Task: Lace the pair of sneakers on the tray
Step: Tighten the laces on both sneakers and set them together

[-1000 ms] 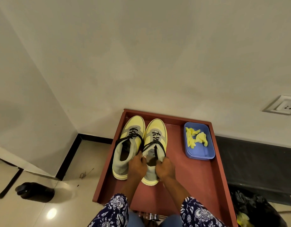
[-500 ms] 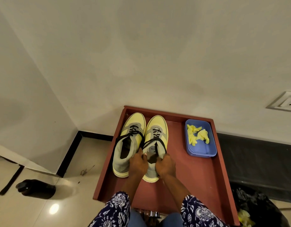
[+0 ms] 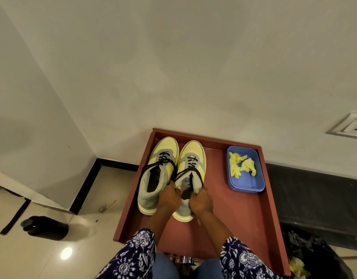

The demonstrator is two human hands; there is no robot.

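Two yellow and grey sneakers stand side by side, toes to the wall, on a reddish-brown tray [image 3: 244, 214]. The left sneaker [image 3: 157, 174] has black laces hanging loose over its sides. The right sneaker [image 3: 190, 164] has its black lace [image 3: 190, 170] threaded through the upper eyelets, and the lace's two ends run down to my hands. My left hand [image 3: 168, 198] grips the left end at the shoe's collar. My right hand [image 3: 199, 200] grips the right end on the other side. Both hands cover the heel of the right sneaker.
A blue plastic box [image 3: 245, 171] with crumpled yellow pieces sits on the tray's right side. The wall rises just behind the tray. A black bottle [image 3: 44, 227] lies on the tiled floor to the left. A dark bag [image 3: 314, 256] stands at the lower right.
Both hands have stayed at the right sneaker's collar, holding the lace ends. The camera has tilted slightly, so the tray sits a little higher in the picture.
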